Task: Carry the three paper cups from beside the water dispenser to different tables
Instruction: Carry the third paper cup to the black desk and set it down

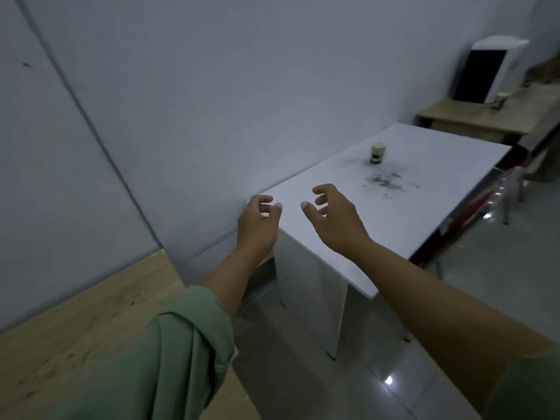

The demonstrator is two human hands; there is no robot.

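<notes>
A paper cup point(377, 153) with a dark printed band stands upright on the white table point(424, 189), past a smudged patch. Far back right, the white and black water dispenser point(492, 71) sits on a wooden table point(472, 116), with another pale paper cup point(500, 98) beside its base. My left hand point(257, 221) and my right hand point(333, 216) hover over the near corner of the white table, fingers curled apart, holding nothing. Both hands are well short of the cup on the white table.
A wooden tabletop point(75, 322) lies at the lower left against the grey wall point(212, 86). Red chairs point(503, 189) with metal legs stand along the white table's right side. Shiny grey floor tiles point(378, 374) run between the tables.
</notes>
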